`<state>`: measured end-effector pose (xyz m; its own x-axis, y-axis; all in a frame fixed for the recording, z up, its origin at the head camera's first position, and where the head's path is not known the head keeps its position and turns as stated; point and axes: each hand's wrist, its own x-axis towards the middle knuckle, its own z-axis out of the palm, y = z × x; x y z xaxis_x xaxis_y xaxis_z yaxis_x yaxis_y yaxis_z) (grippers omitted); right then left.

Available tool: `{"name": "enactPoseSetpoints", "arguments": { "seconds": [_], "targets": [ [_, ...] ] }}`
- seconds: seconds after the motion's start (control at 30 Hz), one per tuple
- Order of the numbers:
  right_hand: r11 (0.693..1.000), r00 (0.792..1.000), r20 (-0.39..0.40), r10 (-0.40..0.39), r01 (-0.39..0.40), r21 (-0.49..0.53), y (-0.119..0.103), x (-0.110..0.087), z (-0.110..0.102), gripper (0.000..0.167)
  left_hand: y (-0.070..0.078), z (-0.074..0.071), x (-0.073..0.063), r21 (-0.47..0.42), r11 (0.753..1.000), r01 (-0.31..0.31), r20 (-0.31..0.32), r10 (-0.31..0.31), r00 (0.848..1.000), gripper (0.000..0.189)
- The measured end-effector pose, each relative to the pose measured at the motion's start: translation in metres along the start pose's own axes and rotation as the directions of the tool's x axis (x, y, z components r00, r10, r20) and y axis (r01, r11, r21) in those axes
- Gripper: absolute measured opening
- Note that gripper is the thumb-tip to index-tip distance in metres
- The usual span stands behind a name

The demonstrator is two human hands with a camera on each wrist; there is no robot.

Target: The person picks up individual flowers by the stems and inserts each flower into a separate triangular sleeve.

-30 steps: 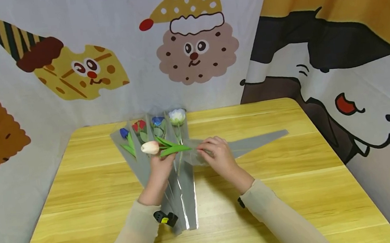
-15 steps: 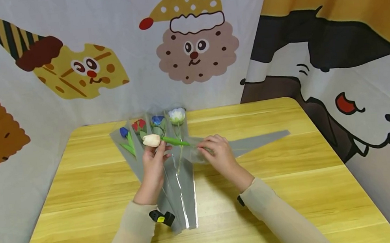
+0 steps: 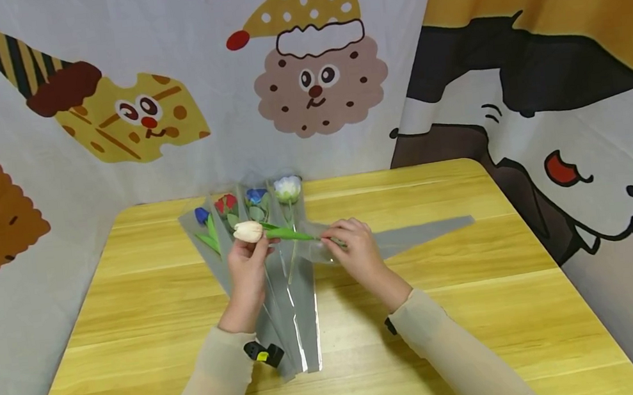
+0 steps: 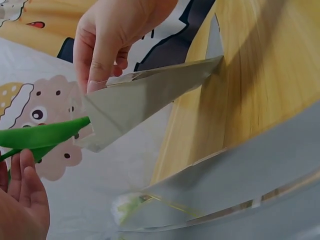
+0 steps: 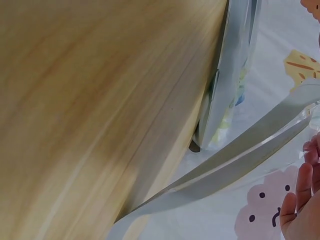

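Note:
My left hand (image 3: pixel 249 269) holds a pale cream-pink tulip (image 3: pixel 249 231) just below its bloom. The tulip lies nearly level, bloom to the left, its green leaves (image 4: pixel 45 132) pointing right. With thumb and fingertips, my right hand (image 3: pixel 353 245) pinches the wide mouth of a clear-and-grey flower sleeve (image 3: pixel 425 235). In the left wrist view, the leaf tips reach that mouth; the lower stem is hidden within. The sleeve's narrow end slants down to the tabletop in both wrist views. The right wrist view catches the fingers of my right hand (image 5: pixel 305 200) at its edge.
Several sleeved flowers lie fanned out on the wooden table (image 3: pixel 453 337), partly under the left forearm: a blue tulip (image 3: pixel 201 216), a red rose (image 3: pixel 226 204), a blue rose (image 3: pixel 256 196) and a pale white-blue flower (image 3: pixel 288 189). A cartoon-printed cloth (image 3: pixel 161 40) hangs behind.
My left hand has shifted its hold on the tulip, turning the bloom and bringing its spread leaves closer together. The right hand keeps its pinch; the sleeve's narrow end has shifted slightly towards me.

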<state>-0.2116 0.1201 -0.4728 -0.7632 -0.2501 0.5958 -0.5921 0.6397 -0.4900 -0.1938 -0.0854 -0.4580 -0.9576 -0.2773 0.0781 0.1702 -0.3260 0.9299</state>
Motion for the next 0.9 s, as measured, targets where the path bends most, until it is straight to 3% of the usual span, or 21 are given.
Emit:
{"name": "enactPoseSetpoints", "arguments": {
  "seconds": [0.4, 0.63, 0.9],
  "targets": [
    [1.0, 1.0, 0.004, -0.004, 0.004, 0.006, -0.002, -0.001, 0.001, 0.008, -0.011, 0.006, -0.006, 0.081, 0.997, 0.012, 0.08, -0.018, 0.997, 0.018],
    [1.0, 1.0, 0.0, -0.014, 0.014, 0.009, -0.002, -0.002, 0.002, 0.009, -0.012, 0.008, -0.007, 0.206, 0.976, 0.069, 0.123, -0.096, 0.988, 0.02],
    [0.999, 0.999, -0.012, -0.042, 0.042, 0.015, -0.003, -0.001, 0.002, 0.011, -0.016, 0.009, -0.006, 0.19, 0.979, 0.076, 0.145, -0.104, 0.984, 0.018]
  ]
}}
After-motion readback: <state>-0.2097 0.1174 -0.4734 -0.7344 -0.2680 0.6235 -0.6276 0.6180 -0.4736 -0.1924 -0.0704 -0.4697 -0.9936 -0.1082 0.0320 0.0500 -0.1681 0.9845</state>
